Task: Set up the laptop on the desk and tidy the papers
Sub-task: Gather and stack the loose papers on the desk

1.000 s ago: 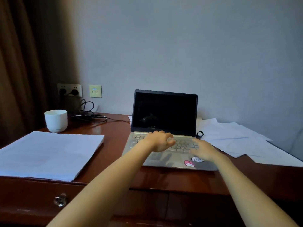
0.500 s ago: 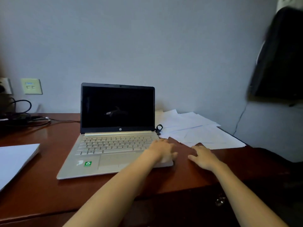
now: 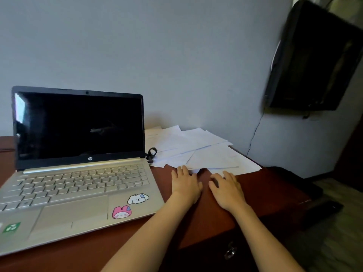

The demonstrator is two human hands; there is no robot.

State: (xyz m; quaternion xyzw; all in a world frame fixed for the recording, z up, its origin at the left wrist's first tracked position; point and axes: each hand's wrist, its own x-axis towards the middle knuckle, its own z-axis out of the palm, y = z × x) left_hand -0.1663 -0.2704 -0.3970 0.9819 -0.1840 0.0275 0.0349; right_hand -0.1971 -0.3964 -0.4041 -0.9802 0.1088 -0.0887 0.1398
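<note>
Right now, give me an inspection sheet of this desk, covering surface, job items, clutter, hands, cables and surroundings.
Surface: reddish-brown wooden desk, glossy.
Job's things: open silver laptop, screen dark; loose white paper sheets fanned untidily to its right.
Clutter: small black loop beside the laptop hinge.
Grippers: left hand and right hand open, flat, fingertips at the papers' near edge.
Cables: thin dark wire running down the wall.
Surroundings: grey wall; black bag hanging at right.
</note>
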